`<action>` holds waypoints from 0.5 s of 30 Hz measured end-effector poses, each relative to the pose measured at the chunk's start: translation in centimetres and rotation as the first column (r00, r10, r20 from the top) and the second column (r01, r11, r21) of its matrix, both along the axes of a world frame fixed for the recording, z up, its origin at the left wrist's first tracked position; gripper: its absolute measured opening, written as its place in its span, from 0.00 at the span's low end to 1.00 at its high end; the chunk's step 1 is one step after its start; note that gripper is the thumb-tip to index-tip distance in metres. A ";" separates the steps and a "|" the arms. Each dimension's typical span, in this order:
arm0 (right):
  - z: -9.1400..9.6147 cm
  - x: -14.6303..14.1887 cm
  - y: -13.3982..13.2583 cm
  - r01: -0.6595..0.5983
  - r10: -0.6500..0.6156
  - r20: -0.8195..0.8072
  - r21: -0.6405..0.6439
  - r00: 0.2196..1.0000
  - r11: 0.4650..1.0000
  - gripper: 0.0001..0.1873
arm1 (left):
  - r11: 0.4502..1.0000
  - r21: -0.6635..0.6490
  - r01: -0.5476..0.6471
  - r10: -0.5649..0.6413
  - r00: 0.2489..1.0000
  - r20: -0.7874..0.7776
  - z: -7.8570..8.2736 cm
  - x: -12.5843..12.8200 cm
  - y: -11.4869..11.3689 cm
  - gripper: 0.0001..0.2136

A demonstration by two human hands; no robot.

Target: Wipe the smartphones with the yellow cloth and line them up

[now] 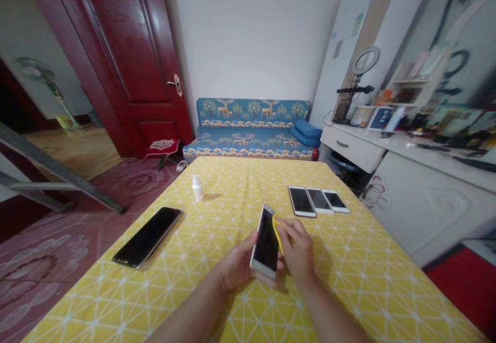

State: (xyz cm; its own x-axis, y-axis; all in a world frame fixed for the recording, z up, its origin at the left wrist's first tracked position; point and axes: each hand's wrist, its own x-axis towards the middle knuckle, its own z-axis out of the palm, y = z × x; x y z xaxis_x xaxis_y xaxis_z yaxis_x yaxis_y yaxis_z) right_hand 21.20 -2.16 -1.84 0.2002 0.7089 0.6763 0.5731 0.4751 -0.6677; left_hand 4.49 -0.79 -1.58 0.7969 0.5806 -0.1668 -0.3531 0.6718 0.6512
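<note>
Low centre, our left hand [238, 265] gripped a smartphone [265, 242], our right hand [299, 250] pinching a yellow strip [276, 233] against its edge!

we're up on the person's head, facing forward and down at the left hand [240, 263] and right hand [298, 250]

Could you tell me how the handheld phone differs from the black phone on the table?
The handheld phone has a pale frame and is raised, tilted, while the black phone has a dark frame and lies flat on the tablecloth. The black phone looks larger. Both screens are dark.
</note>
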 end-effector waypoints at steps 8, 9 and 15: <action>1.4 0.1 -0.6 0.019 -0.014 -0.190 0.029 0.982 0.999 0.14 | 0.953 0.292 0.081 -0.059 0.995 -0.085 1.0 0.7 -0.7 0.28; 1.6 0.0 -0.8 -0.006 0.013 -0.175 0.044 0.984 0.999 0.13 | 0.951 0.298 0.078 -0.048 0.993 -0.106 1.0 0.8 -0.7 0.29; 2.5 -1.5 -2.1 -0.221 0.223 -0.051 0.053 0.973 0.974 0.10 | 0.962 0.274 -0.017 0.057 0.989 -0.138 0.6 0.9 -0.9 0.25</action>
